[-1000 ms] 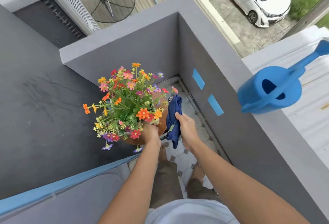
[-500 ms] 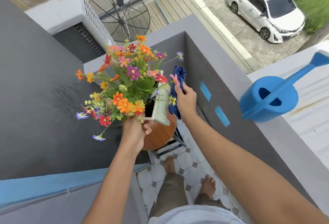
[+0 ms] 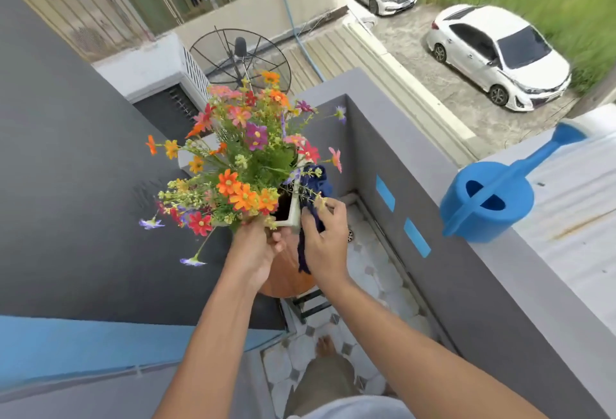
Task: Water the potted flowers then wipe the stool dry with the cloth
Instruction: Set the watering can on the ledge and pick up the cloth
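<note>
Grey balcony wall (image 3: 416, 165) wraps the corner, and a blue watering can (image 3: 490, 200) sits on its top ledge, well apart from the person's hands. Out over the tiled floor (image 3: 376, 282), the potted flowers (image 3: 240, 165) are held up in the air above the round wooden stool (image 3: 286, 277). The left hand (image 3: 256, 248) is curled tight around the pot's near rim. Just beside it, the right hand (image 3: 328, 242) pinches a dark blue cloth (image 3: 315, 198) against the pot's side.
</note>
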The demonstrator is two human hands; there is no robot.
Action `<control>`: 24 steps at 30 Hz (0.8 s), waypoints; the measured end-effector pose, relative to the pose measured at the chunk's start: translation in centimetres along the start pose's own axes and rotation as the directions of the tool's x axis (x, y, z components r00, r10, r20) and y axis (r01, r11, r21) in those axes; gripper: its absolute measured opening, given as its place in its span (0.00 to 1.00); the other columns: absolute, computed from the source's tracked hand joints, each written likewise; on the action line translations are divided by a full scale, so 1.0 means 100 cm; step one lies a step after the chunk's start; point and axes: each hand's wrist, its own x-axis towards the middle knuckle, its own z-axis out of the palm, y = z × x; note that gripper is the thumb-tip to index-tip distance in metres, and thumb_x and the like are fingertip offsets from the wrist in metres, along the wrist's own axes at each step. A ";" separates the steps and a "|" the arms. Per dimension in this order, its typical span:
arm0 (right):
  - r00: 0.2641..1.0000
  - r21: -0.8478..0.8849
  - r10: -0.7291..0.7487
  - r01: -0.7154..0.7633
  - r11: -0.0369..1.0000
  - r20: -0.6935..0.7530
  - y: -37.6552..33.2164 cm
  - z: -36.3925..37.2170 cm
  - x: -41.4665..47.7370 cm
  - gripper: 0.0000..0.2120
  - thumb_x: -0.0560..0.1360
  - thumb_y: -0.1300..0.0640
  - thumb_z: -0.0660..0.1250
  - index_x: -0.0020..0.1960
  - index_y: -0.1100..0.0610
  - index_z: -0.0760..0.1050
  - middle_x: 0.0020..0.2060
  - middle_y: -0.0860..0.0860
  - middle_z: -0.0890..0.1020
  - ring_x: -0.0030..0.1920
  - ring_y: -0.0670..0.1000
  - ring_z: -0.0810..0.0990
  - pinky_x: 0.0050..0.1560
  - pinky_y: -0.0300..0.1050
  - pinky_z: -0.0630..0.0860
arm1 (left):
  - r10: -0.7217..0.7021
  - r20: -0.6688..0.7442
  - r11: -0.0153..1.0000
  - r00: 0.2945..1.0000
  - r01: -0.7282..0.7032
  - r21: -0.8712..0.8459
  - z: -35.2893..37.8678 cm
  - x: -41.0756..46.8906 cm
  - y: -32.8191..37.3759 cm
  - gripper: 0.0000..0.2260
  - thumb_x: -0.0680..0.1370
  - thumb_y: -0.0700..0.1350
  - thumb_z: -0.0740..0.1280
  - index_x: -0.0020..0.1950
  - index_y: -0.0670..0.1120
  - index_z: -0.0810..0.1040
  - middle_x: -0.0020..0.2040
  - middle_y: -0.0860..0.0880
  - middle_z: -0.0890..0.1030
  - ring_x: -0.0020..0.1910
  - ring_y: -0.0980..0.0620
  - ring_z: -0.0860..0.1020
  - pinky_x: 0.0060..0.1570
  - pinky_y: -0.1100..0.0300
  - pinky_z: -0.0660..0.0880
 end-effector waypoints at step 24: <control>0.984 -0.078 -0.174 0.171 0.982 -0.031 -0.032 0.084 0.010 0.06 0.79 0.66 0.66 0.54 0.64 0.79 0.51 0.52 0.71 0.50 0.40 0.71 0.51 0.26 0.65 | 0.047 0.166 0.999 0.985 -0.042 -0.034 -0.061 0.050 0.076 0.12 0.83 0.33 0.53 0.42 0.40 0.71 0.35 0.38 0.74 0.20 0.56 0.72 0.20 0.65 0.72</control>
